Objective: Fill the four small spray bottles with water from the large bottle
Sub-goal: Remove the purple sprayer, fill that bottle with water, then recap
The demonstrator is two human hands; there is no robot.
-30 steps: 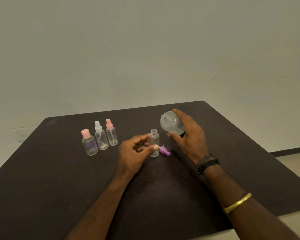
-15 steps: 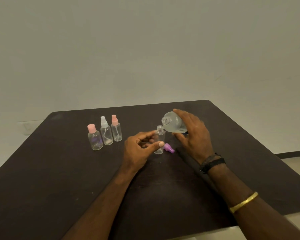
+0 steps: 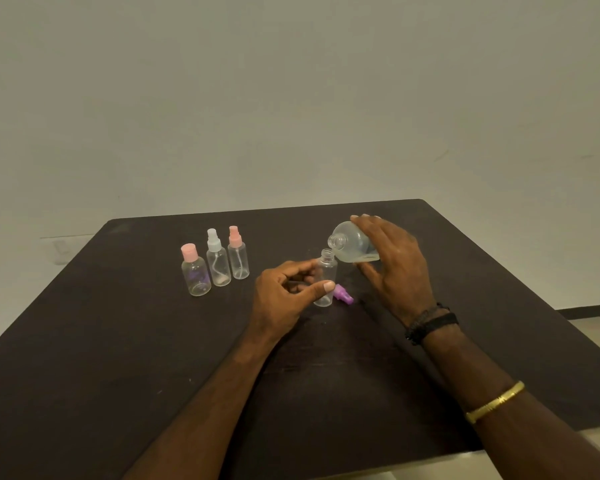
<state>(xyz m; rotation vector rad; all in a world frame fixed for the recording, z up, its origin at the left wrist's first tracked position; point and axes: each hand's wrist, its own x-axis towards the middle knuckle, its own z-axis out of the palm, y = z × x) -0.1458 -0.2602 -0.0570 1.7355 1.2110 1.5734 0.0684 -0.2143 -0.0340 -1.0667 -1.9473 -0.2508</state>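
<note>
While the right hand (image 3: 395,268) grips the large clear plastic bottle (image 3: 349,245) tipped on its side, fingers curled over it and thumb beneath, its open neck hangs just above the mouth of the small uncapped clear bottle (image 3: 327,271). That bottle stands on the dark table (image 3: 118,358), pinched between the thumb and fingertips of the left hand (image 3: 281,299). A purple spray cap (image 3: 342,294) lies just beside it. Further left stand three capped small bottles (image 3: 218,263). The right palm hides the large bottle's base; whether water is streaming cannot be made out.
</note>
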